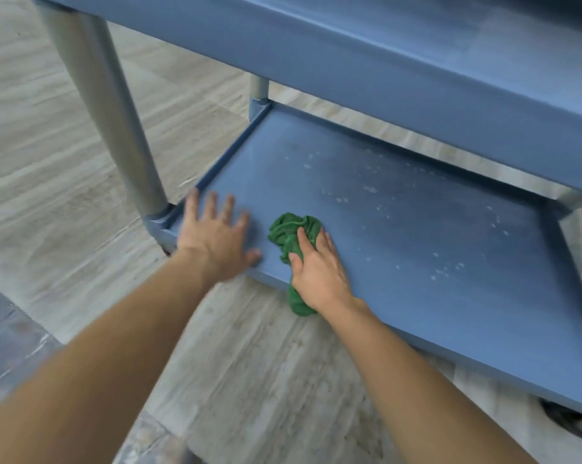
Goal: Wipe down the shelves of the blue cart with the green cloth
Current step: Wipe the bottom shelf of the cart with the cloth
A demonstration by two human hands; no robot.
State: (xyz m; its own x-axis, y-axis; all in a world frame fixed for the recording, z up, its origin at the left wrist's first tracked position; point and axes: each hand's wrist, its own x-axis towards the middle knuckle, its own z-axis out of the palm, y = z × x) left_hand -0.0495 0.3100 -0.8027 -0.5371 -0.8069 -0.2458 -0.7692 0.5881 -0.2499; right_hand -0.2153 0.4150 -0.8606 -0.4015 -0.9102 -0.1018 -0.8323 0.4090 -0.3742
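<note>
The blue cart's bottom shelf (400, 222) fills the middle of the view, with pale dusty specks across its right half. A bunched green cloth (291, 231) lies on the shelf's near left part, one end hanging over the front edge. My right hand (318, 271) presses down on the cloth, thumb and fingers curled over it. My left hand (215, 234) rests flat on the shelf's near left corner, fingers spread, holding nothing. The upper shelf (349, 55) overhangs the far side.
A grey leg post (112, 122) rises at the near left corner and another (259, 88) at the far left corner. A dark caster wheel (564, 415) shows at the lower right. Pale wood-look floor (48, 145) surrounds the cart.
</note>
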